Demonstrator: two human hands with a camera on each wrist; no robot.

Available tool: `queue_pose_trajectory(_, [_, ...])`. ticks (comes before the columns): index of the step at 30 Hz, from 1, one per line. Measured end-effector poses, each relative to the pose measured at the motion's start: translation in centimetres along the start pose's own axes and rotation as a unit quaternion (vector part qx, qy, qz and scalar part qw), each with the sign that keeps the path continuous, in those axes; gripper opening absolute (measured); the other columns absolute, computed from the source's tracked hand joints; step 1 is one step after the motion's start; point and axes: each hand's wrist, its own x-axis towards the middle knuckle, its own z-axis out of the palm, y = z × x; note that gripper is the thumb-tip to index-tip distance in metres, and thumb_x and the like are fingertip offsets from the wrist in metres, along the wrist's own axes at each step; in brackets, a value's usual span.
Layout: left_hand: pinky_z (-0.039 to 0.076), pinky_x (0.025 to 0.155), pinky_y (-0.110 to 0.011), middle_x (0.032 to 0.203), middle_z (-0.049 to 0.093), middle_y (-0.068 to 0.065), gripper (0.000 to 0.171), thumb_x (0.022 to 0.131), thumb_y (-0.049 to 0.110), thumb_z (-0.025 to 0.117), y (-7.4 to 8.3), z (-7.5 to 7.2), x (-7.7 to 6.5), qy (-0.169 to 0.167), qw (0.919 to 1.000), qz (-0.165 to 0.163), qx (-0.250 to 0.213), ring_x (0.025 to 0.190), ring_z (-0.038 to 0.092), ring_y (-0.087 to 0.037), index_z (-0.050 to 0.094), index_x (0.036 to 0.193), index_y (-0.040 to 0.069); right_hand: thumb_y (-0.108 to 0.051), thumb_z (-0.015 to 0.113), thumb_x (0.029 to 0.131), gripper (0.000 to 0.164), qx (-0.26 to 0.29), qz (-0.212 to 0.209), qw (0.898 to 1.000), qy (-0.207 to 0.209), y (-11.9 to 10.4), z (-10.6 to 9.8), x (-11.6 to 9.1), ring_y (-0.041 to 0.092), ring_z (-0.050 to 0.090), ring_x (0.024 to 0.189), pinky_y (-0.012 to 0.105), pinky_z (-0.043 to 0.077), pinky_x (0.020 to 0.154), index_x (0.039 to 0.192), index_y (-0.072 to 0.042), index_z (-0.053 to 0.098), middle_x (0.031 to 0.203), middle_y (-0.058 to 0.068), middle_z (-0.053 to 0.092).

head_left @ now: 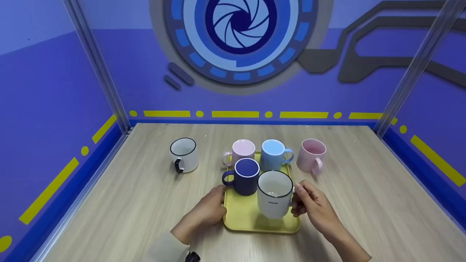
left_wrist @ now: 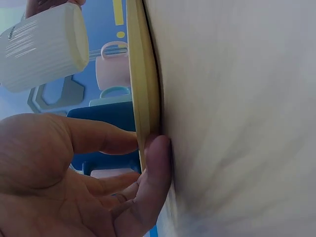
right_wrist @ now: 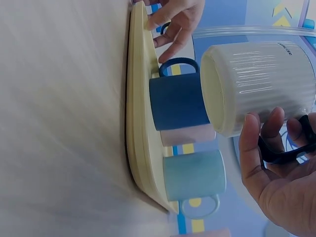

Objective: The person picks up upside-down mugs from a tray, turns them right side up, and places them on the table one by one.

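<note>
Currently, your right hand (head_left: 317,208) grasps the white mug (head_left: 273,199) by its handle (right_wrist: 279,157).
Mug body hangs left of your grip, above the yellow tray (head_left: 241,216), lower center; your left hand (head_left: 209,209) pinches its rim.

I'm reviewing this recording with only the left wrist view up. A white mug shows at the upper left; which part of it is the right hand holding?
Observer: In the right wrist view, the right hand grips the white mug by its black handle.
Operator: Does anything stand on the table to the left of the yellow tray?
Observer: Yes, the head view shows a second white mug there.
Operator: And the held mug's rim, what colour is it?
Observer: Dark; the head view shows a thin dark line around its mouth.
</note>
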Motion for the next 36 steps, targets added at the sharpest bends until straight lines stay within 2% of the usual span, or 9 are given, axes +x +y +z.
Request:
queue_pose_trajectory(2, [0.052,0.094,-0.046,0.13,0.056,-0.021,0.07,0.074,-0.01,0.053,0.0,0.0,0.0,-0.007,1.0,-0.002,-0.006,0.114,0.055,-0.03,0.046,0.143,-0.007,-0.031,0.048,0.111,0.036,-0.002,0.002,1.0,0.008,0.0,-0.3,0.0,0.019,0.064,0.071,0.034,0.062,0.066,0.101,0.003,0.053,0.084,0.013,0.058])
queue_pose_trajectory(4, [0.054,0.077,-0.041,0.123,0.054,-0.019,0.07,0.074,-0.011,0.052,0.0,-0.1,-0.1,-0.019,0.9997,-0.004,-0.014,0.105,0.054,-0.03,0.046,0.144,-0.006,-0.032,0.048,0.111,0.036,-0.003,0.008,1.0,0.017,-0.1,-0.7,0.0,0.02,0.065,0.073,0.034,0.062,0.067,0.102,0.002,0.054,0.085,0.013,0.058])
queue_pose_trajectory(7, [0.05,0.056,-0.035,0.112,0.051,-0.016,0.065,0.076,-0.011,0.052,-0.1,-0.1,-0.1,-0.035,0.9991,-0.007,-0.021,0.093,0.053,-0.029,0.049,0.141,-0.003,-0.033,0.048,0.111,0.035,-0.004,0.018,0.999,0.034,-0.2,-1.3,-0.1,0.022,0.065,0.074,0.034,0.062,0.068,0.104,0.001,0.055,0.086,0.014,0.059])
queue_pose_trajectory(9, [0.048,0.047,-0.033,0.109,0.049,-0.015,0.063,0.078,-0.011,0.052,-0.2,-0.2,-0.1,-0.042,0.9987,-0.01,-0.026,0.087,0.053,-0.028,0.05,0.14,-0.002,-0.033,0.048,0.111,0.034,-0.004,0.024,0.999,0.047,-0.3,-1.7,-0.1,0.022,0.065,0.075,0.034,0.062,0.068,0.105,0.0,0.055,0.087,0.015,0.059])
queue_pose_trajectory(14, [0.047,0.041,-0.029,0.113,0.047,-0.016,0.068,0.08,-0.01,0.052,-0.2,-0.1,-0.2,-0.049,0.9977,-0.024,-0.041,0.072,0.056,-0.026,0.045,0.147,-0.002,-0.033,0.047,0.111,0.036,-0.004,0.017,0.997,0.077,-0.3,-2.8,-0.2,0.021,0.064,0.073,0.034,0.062,0.066,0.106,0.001,0.054,0.086,0.015,0.059])
queue_pose_trajectory(19, [0.049,0.04,-0.029,0.12,0.046,-0.018,0.073,0.084,-0.009,0.052,-0.1,0.1,-0.2,-0.054,0.9962,-0.038,-0.056,0.059,0.057,-0.024,0.038,0.154,0.0,-0.034,0.044,0.112,0.039,-0.015,0.006,0.995,0.096,0.0,-4.1,-0.1,0.02,0.065,0.071,0.034,0.062,0.065,0.107,0.003,0.054,0.085,0.013,0.059])
queue_pose_trajectory(22, [0.05,0.04,-0.029,0.123,0.046,-0.019,0.073,0.085,-0.008,0.053,-0.1,0.2,-0.2,-0.052,0.9962,-0.042,-0.056,0.059,0.058,-0.023,0.036,0.156,0.0,-0.035,0.043,0.112,0.039,-0.026,0.012,0.994,0.11,0.1,-5.0,0.0,0.02,0.066,0.072,0.033,0.063,0.066,0.109,0.002,0.054,0.086,0.012,0.059])
queue_pose_trajectory(29, [0.051,0.042,-0.031,0.118,0.046,-0.016,0.068,0.086,-0.007,0.05,-0.1,0.3,-0.2,-0.052,0.996,-0.041,-0.06,0.061,0.059,-0.024,0.04,0.153,-0.001,-0.038,0.043,0.111,0.041,-0.032,0.027,0.989,0.145,0.4,-7.6,0.4,0.017,0.07,0.075,0.03,0.063,0.068,0.113,0.002,0.053,0.088,0.005,0.064])
queue_pose_trajectory(36, [0.052,0.042,-0.032,0.12,0.046,-0.017,0.068,0.087,-0.007,0.051,-0.2,0.1,-0.2,-0.051,0.9961,-0.043,-0.057,0.061,0.059,-0.024,0.038,0.154,-0.002,-0.046,0.043,0.11,0.038,-0.014,0.072,0.983,0.171,1.3,-10.3,0.8,0.011,0.072,0.083,0.026,0.063,0.074,0.116,-0.011,0.054,0.091,-0.006,0.067])
